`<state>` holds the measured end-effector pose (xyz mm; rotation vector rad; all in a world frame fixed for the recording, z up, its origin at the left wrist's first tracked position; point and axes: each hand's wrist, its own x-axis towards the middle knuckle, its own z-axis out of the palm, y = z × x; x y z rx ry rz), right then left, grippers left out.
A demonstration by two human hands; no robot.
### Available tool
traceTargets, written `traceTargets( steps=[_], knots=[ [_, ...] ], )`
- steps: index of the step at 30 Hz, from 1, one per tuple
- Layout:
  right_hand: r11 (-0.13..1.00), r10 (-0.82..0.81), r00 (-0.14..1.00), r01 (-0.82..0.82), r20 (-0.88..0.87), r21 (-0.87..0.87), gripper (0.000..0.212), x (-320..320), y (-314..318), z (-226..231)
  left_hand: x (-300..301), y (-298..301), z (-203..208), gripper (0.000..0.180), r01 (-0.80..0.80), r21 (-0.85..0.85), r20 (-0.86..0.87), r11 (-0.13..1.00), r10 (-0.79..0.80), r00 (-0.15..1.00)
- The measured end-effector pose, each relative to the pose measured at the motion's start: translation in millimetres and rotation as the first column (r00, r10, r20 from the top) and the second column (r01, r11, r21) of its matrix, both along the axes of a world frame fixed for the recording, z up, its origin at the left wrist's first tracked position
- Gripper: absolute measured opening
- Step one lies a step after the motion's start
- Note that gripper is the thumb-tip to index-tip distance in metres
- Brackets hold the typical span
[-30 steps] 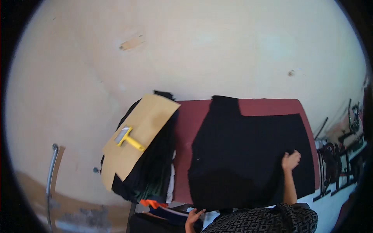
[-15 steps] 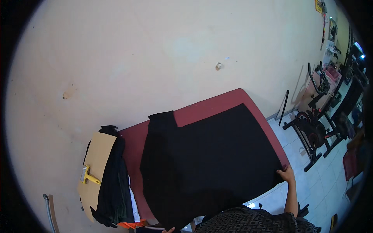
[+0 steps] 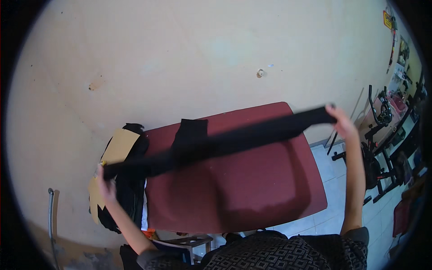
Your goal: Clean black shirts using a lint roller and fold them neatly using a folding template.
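Observation:
A black garment (image 3: 243,140) stretches in a long blurred band above a dark red padded table (image 3: 265,184). My left hand (image 3: 106,185) is closed on its left end, over the pile beside the table. At the far right, my right hand (image 3: 343,122) grips the other end, raised higher than the left. Behind the band, a squarish black flap (image 3: 193,129) of the cloth shows at the table's far side. The exact kind of garment cannot be made out. Its shadow falls across the tabletop.
Left of the table is a pile of dark clothes (image 3: 130,202) topped by a cardboard sheet (image 3: 120,145). A wooden stool (image 3: 200,243) stands near me. The wall (image 3: 180,58) borders the far side. An exercise bike (image 3: 375,144) stands at right, a metal pipe (image 3: 51,220) at left.
Both hands have risen and moved away from me, lifting the near edge of the garment off the table. The cloth lay spread flat before; now the red tabletop shows beneath it.

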<state>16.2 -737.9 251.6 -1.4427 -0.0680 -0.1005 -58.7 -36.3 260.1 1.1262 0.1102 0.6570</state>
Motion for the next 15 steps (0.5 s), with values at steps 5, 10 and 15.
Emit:
traceTargets(
  steps=[5,10,15],
  knots=[
    [0.981,-0.164,0.923,0.116,0.349,0.154,0.026,-6.0,1.8,119.1,6.8,39.4,142.4,0.025,0.045,0.119,0.327,0.992,-0.082,0.942],
    [0.978,-0.182,0.789,0.082,0.586,0.193,0.029,-38.1,4.7,189.4,-69.3,132.5,239.9,0.039,-0.13,0.216,0.54,0.968,-0.007,0.842],
    [0.969,0.244,0.602,-0.185,0.76,-0.165,0.037,-67.4,-147.5,165.7,-140.3,302.0,370.8,0.04,-0.461,0.418,0.491,0.783,0.231,0.84]
  ],
)
